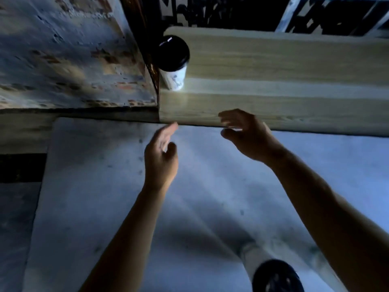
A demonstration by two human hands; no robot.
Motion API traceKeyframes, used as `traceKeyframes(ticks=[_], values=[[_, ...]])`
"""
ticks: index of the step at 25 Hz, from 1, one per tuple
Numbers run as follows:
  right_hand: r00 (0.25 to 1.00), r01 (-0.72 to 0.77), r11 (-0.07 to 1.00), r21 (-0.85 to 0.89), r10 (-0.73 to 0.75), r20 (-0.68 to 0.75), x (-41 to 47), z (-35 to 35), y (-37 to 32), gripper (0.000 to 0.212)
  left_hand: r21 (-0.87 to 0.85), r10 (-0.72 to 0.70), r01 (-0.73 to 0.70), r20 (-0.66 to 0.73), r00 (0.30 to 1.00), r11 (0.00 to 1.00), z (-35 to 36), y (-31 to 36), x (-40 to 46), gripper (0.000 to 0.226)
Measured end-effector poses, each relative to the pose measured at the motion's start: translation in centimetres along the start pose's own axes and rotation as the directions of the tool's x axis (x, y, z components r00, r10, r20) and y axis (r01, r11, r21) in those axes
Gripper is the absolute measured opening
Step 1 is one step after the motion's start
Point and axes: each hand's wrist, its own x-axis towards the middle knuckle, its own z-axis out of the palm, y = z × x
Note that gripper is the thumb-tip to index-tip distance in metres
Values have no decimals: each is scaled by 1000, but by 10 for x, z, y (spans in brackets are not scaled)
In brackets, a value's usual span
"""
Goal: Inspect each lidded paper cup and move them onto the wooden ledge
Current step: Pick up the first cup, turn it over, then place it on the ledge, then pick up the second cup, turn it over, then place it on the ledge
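A white paper cup with a black lid (173, 60) stands upright on the light wooden ledge (273, 66), at its far left end against the wall. My left hand (161, 159) hovers below the ledge's front edge, fingers apart, holding nothing. My right hand (246, 133) is at the ledge's front edge, fingers spread and curved, also holding nothing. Both hands sit well below and to the right of the cup. The picture is blurred.
A rough plastered wall with exposed brick (69, 53) fills the upper left. A dark patterned grille (210, 11) runs behind the ledge. Pale concrete floor (105, 207) lies below, with my leg and dark shoe (275, 277) at the bottom.
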Motion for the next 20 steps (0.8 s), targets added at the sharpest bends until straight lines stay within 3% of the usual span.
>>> traceKeyframes(ticks=[5, 8, 11, 15, 20], values=[[988, 156, 965, -211, -153, 30, -157, -59, 26, 24, 361, -23, 1, 57, 998, 933, -10, 5, -159, 48], [972, 233, 944, -235, -215, 99, -232, -71, 50, 22, 432, -203, 184, -2, 979, 883, 2, -7, -263, 45], [947, 303, 905, -300, -251, 200, -276, -56, 74, 31, 427, -415, 363, 33, 909, 829, 25, -14, -315, 73], [927, 348, 834, -429, -237, 291, -300, -40, 86, 49, 439, -326, 217, 191, 926, 872, 70, -2, -309, 101], [983, 134, 911, -389, -72, 170, -307, -35, 85, 48, 270, -184, 89, 350, 918, 959, 91, 24, -291, 73]])
